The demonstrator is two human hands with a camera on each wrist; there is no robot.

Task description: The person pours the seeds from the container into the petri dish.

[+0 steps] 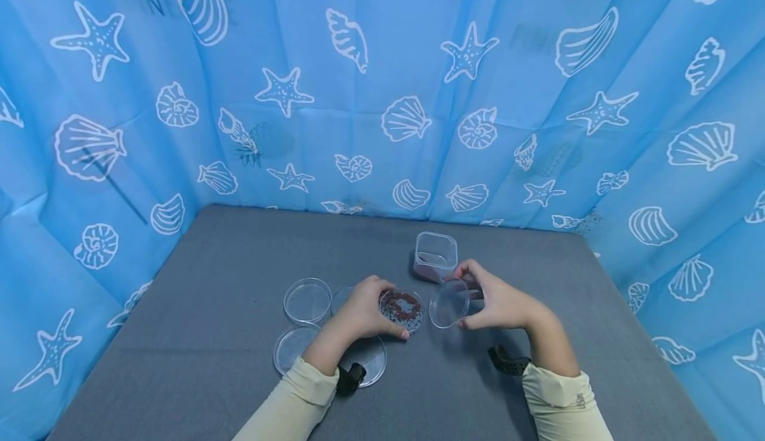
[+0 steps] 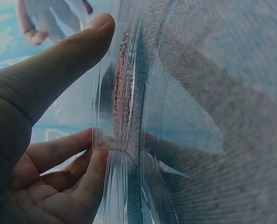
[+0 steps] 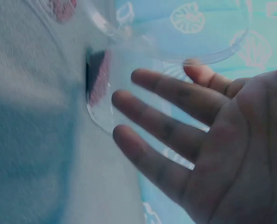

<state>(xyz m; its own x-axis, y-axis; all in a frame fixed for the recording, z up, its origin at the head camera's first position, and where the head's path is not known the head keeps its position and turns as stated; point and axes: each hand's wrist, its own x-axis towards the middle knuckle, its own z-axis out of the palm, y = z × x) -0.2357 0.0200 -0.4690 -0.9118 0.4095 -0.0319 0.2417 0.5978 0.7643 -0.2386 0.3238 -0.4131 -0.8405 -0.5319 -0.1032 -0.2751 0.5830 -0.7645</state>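
My left hand [image 1: 363, 309] grips a round clear petri dish [image 1: 406, 309] by its side, thumb at the near edge and fingers on the far edge. Dark red grains lie spread unevenly in it; the left wrist view shows them edge-on as a thin layer [image 2: 122, 88]. To its right, my right hand [image 1: 501, 300] pinches a clear round petri dish lid [image 1: 448, 308] by the rim, held tilted above the table. In the right wrist view one fingertip meets the edge of this lid [image 3: 213, 57], while three other fingers stretch out beneath it.
Behind the lid stands a clear square plastic container [image 1: 436, 248] with reddish grains in its bottom. Several clear petri dish pieces [image 1: 307, 300] lie left of and under my left forearm, some overlapping. A grey cloth [image 1: 197, 335] covers the table; a blue curtain [image 1: 370, 95] surrounds it.
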